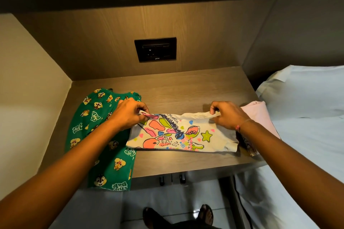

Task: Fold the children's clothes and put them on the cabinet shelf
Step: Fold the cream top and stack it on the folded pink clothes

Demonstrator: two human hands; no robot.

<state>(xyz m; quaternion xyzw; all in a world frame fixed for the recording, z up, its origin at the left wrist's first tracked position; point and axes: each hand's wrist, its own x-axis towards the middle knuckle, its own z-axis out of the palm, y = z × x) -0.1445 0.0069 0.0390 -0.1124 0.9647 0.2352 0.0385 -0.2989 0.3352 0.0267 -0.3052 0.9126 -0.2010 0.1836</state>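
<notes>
Shirt [181,135] lies mid-frame on the worktop [186,87]; left hand [128,112] and right hand [226,114] each pinch a far corner. Keep that edge taut and level, then bring it squarely onto the near hem.

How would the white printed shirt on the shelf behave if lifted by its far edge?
The white printed shirt is probably floppy: its edge bunches where the left hand and right hand pinch it. It is likely light, and would drape and unfold, since it lies in thin, flat layers.
</notes>
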